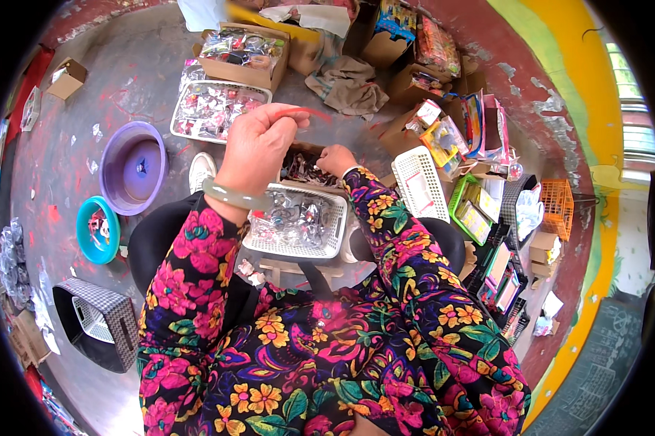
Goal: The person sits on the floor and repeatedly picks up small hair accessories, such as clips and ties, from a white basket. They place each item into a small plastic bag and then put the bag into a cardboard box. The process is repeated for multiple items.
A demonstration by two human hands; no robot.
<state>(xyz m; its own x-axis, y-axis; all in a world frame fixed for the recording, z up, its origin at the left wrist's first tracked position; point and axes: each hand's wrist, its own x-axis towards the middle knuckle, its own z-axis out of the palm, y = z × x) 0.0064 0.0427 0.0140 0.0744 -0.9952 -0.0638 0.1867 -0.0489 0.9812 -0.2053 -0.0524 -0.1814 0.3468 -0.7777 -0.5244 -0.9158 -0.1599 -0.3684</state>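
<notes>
My left hand (258, 145) is raised in front of me, a pale bangle (233, 195) round its wrist. Its fingers pinch a thin, curved red strip (309, 112), whose free end points to the right. Lower and to the right, my right hand (338, 160) is closed at the edge of a cardboard box (310, 176) full of small dark pieces; whatever its fingers hold is hidden. Between my knees stands a white plastic basket (335, 225) of clear bags with small dark and red items. Beyond my left hand is another white basket (178, 116) of filled bags.
On the left are a purple basin (113, 174), a teal basin (84, 236) and a checkered bin (127, 323). Cartons (229, 69) stand ahead. To the right are a white basket (426, 185), a green basket (473, 218) and an orange crate (558, 207) along the wall.
</notes>
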